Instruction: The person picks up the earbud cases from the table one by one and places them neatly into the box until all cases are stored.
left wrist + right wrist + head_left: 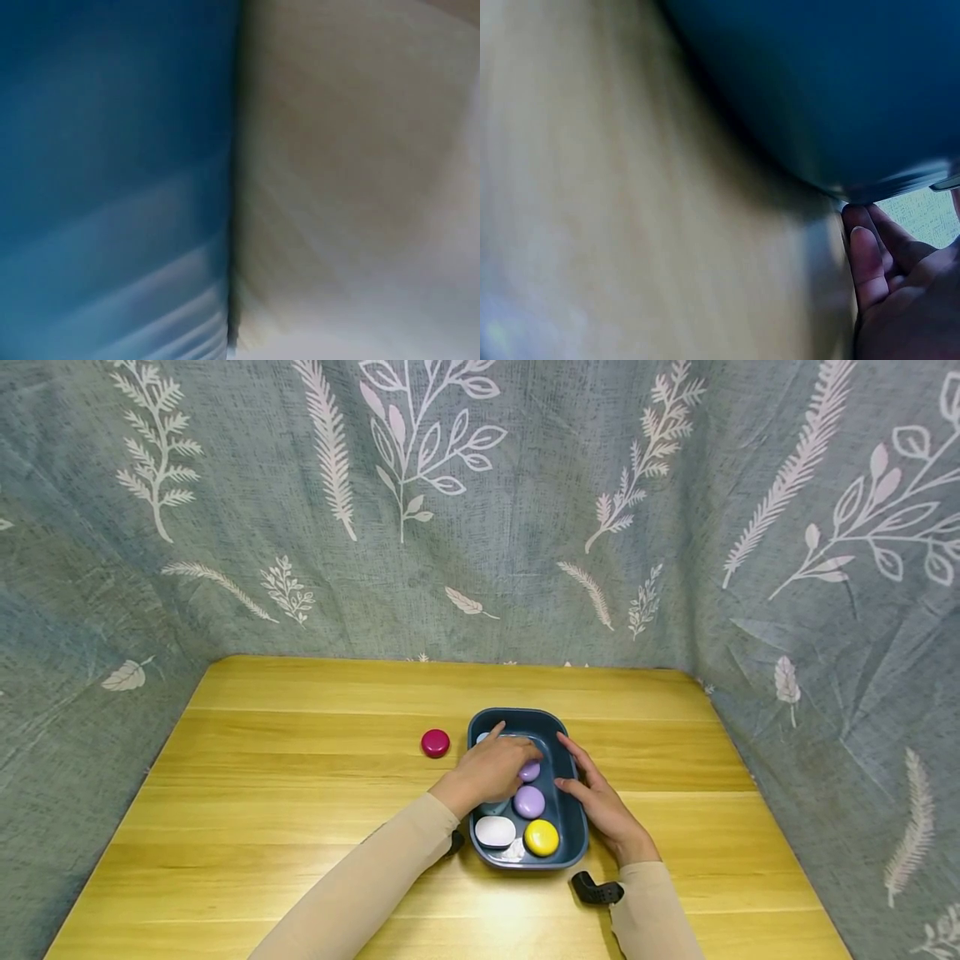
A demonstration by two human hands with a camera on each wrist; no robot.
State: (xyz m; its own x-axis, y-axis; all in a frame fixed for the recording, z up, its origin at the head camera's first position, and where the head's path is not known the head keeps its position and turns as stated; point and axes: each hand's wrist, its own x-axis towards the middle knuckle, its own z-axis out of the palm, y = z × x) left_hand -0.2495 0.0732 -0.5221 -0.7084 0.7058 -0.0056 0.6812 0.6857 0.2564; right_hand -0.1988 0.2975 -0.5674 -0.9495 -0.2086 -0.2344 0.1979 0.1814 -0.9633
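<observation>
A dark blue oblong tray [576,827] lies on the wooden table [300,793]. In it are a large purple round piece [529,801], a yellow one [542,837], a white one [495,831] and a pale blue one half hidden under my left hand [495,764]. That hand reaches into the tray, and its curled fingers pinch a small purple piece [529,770]. My right hand [596,797] rests along the tray's right rim with its fingers straight. The right wrist view shows those fingers [866,262] against the tray's outer wall [817,82]. The left wrist view is a blur of blue tray [112,180] and table [345,150].
A dark red round piece [435,742] sits on the table just left of the tray. Grey leaf-patterned cloth [480,510] closes off the back and both sides. A black strap [596,889] is at my right wrist.
</observation>
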